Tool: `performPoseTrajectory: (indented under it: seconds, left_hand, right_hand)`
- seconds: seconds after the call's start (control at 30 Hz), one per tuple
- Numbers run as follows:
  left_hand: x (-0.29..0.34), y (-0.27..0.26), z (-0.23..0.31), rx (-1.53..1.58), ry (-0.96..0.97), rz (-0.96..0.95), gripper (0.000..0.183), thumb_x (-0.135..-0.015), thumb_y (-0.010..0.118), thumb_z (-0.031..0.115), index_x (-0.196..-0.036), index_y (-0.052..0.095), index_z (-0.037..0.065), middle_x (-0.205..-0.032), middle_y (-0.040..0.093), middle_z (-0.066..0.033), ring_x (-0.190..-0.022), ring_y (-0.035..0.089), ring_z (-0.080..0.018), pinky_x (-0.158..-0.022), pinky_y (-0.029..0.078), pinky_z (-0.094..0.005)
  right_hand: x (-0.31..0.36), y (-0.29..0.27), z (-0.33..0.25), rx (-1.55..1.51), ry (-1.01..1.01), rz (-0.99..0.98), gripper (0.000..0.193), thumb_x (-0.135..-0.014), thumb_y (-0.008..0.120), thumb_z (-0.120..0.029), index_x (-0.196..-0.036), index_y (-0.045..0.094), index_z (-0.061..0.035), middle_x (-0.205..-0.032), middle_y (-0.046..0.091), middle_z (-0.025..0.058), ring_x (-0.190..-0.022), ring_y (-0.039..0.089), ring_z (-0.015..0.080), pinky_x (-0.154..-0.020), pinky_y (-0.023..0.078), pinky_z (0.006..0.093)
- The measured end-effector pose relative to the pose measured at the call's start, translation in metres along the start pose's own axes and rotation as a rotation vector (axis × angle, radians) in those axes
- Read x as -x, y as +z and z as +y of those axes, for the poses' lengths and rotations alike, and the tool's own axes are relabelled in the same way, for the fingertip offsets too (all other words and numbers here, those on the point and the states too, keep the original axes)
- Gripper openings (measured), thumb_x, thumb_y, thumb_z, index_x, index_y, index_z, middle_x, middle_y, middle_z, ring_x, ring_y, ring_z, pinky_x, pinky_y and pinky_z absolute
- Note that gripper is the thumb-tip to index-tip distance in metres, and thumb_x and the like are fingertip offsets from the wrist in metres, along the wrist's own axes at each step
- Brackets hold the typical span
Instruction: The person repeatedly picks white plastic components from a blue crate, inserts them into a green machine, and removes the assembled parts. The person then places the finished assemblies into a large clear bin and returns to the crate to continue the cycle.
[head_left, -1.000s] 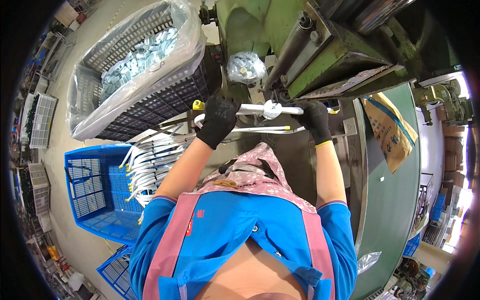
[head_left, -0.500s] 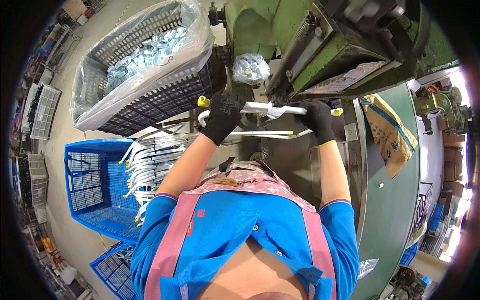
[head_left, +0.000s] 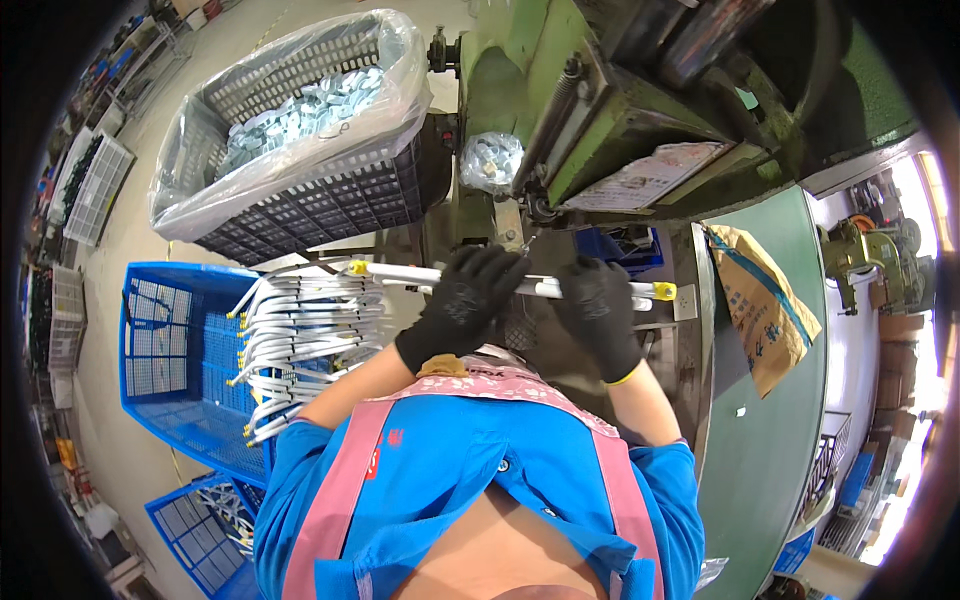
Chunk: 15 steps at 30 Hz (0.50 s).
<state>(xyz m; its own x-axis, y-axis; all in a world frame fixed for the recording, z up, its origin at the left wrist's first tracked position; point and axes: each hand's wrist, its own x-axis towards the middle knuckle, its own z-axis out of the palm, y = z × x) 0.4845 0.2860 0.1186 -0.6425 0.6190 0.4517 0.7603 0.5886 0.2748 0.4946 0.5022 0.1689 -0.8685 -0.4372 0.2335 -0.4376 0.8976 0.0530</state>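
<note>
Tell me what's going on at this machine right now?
A person in black gloves holds a white tube with yellow end caps level in front of a green press machine. The left hand and right hand both grip it near its middle. A stack of similar white tubes lies over a blue crate to the left.

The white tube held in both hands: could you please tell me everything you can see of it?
The white tube is a long, slim, glossy rod, likely coated metal, with a yellow cap at each end. It lies roughly level across the front of the green machine, its right end a little lower. The left hand and the right hand, both in black gloves, grip it near the middle, hiding that stretch. Its left end reaches over a stack of similar white tubes beside the blue crate.
</note>
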Motion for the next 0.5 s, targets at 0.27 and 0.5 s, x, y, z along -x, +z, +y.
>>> performPoseTrajectory:
  seconds: [0.27,0.5]
  left_hand:
    - [-0.005,0.043,0.009,0.222,-0.256,0.138,0.038,-0.061,0.065,0.005,-0.098,0.065,0.009,-0.080,0.063,-0.0128,-0.076,0.062,-0.0347,-0.062,0.047,-0.0451]
    - [0.008,-0.006,0.023,0.378,-0.267,0.228,0.019,-0.064,0.072,0.016,-0.080,0.065,0.010,-0.077,0.063,-0.0075,-0.074,0.062,-0.0311,-0.068,0.048,-0.0386]
  right_hand:
    - [0.063,0.003,-0.003,-0.530,-0.376,0.155,0.027,-0.070,0.071,-0.018,-0.096,0.069,-0.0122,-0.095,0.064,0.0062,-0.086,0.061,0.0255,-0.071,0.047,0.0406]
    - [0.158,0.097,0.063,-0.860,0.323,-0.104,0.022,-0.084,0.064,-0.018,-0.103,0.068,-0.0071,-0.083,0.065,0.0150,-0.080,0.064,0.0324,-0.066,0.049,0.0407]
